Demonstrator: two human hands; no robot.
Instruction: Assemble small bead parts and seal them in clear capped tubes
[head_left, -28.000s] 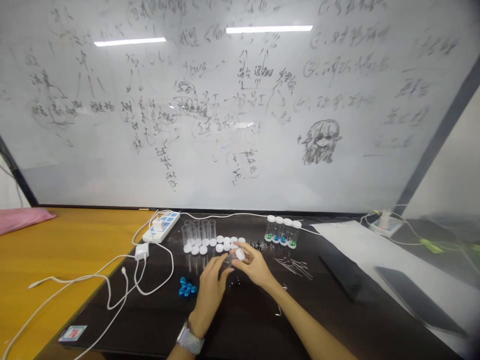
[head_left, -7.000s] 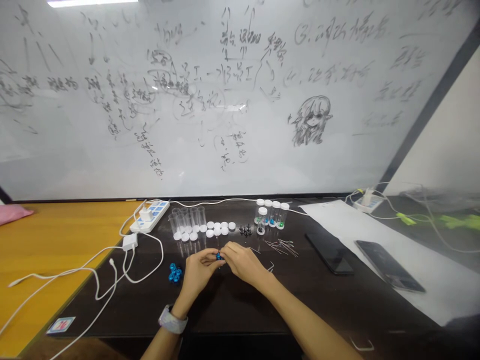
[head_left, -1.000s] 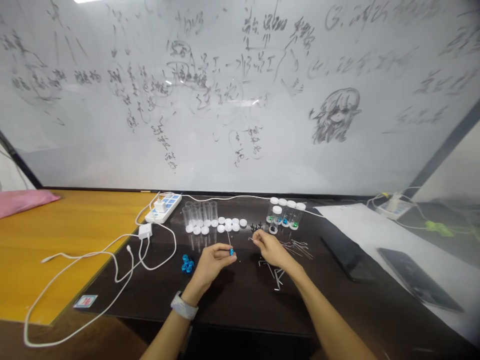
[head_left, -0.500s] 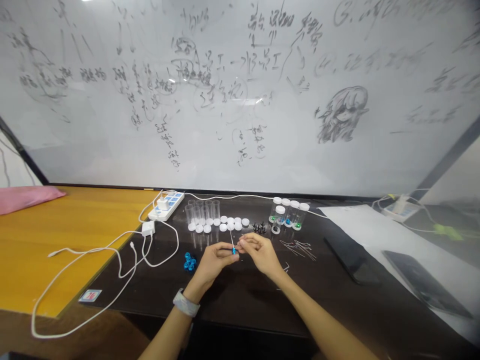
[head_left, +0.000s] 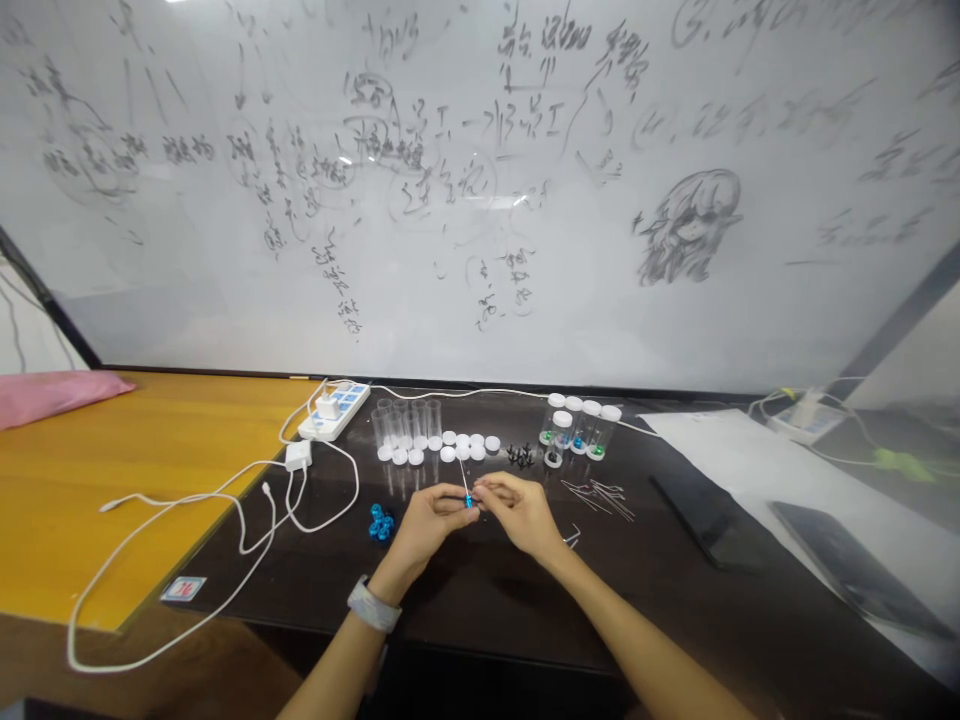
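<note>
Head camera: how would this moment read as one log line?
left hand: holds small blue piece; thin rod: slants up from it; right hand: close beside, contents unclear; other blue pieces: left of both hands

Busy Round the Edges!

And look at that whiteboard [head_left: 450, 340], scribbled right across, a long-haired figure [head_left: 690, 230] drawn at right! Over left, a power strip [head_left: 343, 414] and white cables [head_left: 112, 669] looping across yellow tabletop [head_left: 165, 450], pink cloth [head_left: 60, 397] at far left. Swing right: a dark phone [head_left: 701, 525] beside white paper [head_left: 720, 440], a second phone [head_left: 859, 565] on it!
</note>
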